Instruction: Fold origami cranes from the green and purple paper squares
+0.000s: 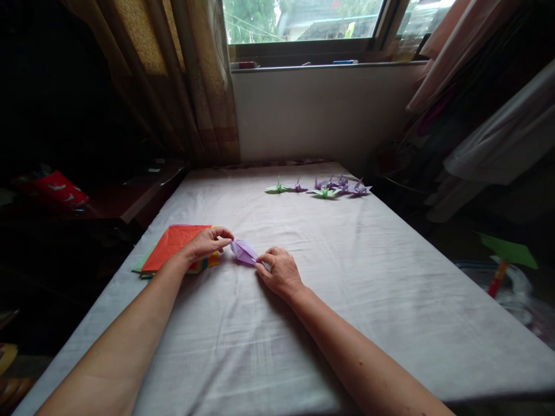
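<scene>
Cloth, white and creased, covers the bed point(347, 300) that fills most of the frame, from the bottom edge up to the wall at upper centre. Above that wall we see a window point(303, 23) along the top of the frame. A patterned brown curtain point(191, 75) hangs at upper left.

At left of centre, near the left edge of the bed, lies a stack of coloured paper point(173, 242) with an orange-red sheet on top and green and yellow edges showing beneath. Well apart from it, above centre near the far edge of the bed, stands a row of paper cranes point(323, 188). Most are purple and two are pale green.

Both forearms come in from the bottom of the frame and meet just left of centre. Our left hand point(203, 244) rests partly over the right edge of the stack. Its grip is narrow, thumb and forefinger closed on the upper-left tip of the purple folded paper point(244, 252). Our right hand point(281, 271) lies knuckles up on the cloth, just lower right of that piece, its fingertips pinched shut on the opposite, lower-right tip.

The purple folded paper is a small pointed shape stretched between the two hands, low over the cloth. We cannot tell whether it touches the cloth.
</scene>
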Demonstrator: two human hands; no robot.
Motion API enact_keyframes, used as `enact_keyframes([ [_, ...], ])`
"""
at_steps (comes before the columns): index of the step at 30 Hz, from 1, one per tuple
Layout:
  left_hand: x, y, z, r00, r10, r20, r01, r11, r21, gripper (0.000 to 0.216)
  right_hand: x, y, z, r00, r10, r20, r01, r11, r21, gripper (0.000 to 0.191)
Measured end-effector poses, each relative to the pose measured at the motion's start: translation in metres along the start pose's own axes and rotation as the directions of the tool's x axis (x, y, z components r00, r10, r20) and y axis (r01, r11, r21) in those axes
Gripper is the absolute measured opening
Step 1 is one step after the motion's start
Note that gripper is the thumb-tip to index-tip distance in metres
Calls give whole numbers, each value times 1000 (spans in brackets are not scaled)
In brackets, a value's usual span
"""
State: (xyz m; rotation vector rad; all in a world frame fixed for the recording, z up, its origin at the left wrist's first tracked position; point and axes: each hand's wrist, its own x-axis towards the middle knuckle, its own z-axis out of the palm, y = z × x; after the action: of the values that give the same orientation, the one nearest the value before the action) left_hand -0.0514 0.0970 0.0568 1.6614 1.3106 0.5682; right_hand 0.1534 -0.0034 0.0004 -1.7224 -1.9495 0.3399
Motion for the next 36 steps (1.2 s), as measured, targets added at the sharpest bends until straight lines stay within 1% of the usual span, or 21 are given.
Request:
enact_keyframes([
  [4, 2, -4, 0, 1000, 1, 10, -1, 1000, -12, 33, 4, -3, 1, 997, 71, 4, -71, 997, 13, 14],
  [13, 2, -7, 1, 1000, 23, -10, -23, 1000, -19, 33, 6, -9, -1, 993, 120, 12, -121, 992, 22, 13],
  [17, 3, -9, 2, 999, 33, -8, -33, 999, 0, 33, 9, -13, -2, 986, 164, 41, -163, 986, -21, 15],
  [21, 5, -12, 5, 999, 46, -4, -46, 998, 42, 33, 11, -14, -5, 986, 153, 67, -147, 986, -75, 17],
  [24, 5, -13, 6, 997, 81, -20, -78, 992, 103, 33, 12, -14, -6, 985, 149, 88, -140, 985, -103, 18],
  [27, 4, -9, 8, 985, 163, -54, -152, 975, 163, 28, 13, -14, -6, 983, 155, 93, -144, 983, -117, 18],
  [29, 1, -5, 11, 966, 259, -9, -250, 938, 241, 26, 13, -14, -6, 984, 152, 89, -142, 983, -115, 18],
  [32, -4, 0, 16, 909, 383, 168, -417, 809, 414, 28, 13, -14, -5, 985, 148, 83, -139, 984, -108, 19],
  [34, -6, 1, 20, 883, 394, 254, -469, 730, 497, 24, 13, -13, -5, 985, 150, 86, -140, 984, -111, 19],
  [36, -6, 0, 23, 878, 382, 287, -478, 697, 534, 18, 13, -13, -4, 984, 151, 90, -140, 984, -115, 19],
])
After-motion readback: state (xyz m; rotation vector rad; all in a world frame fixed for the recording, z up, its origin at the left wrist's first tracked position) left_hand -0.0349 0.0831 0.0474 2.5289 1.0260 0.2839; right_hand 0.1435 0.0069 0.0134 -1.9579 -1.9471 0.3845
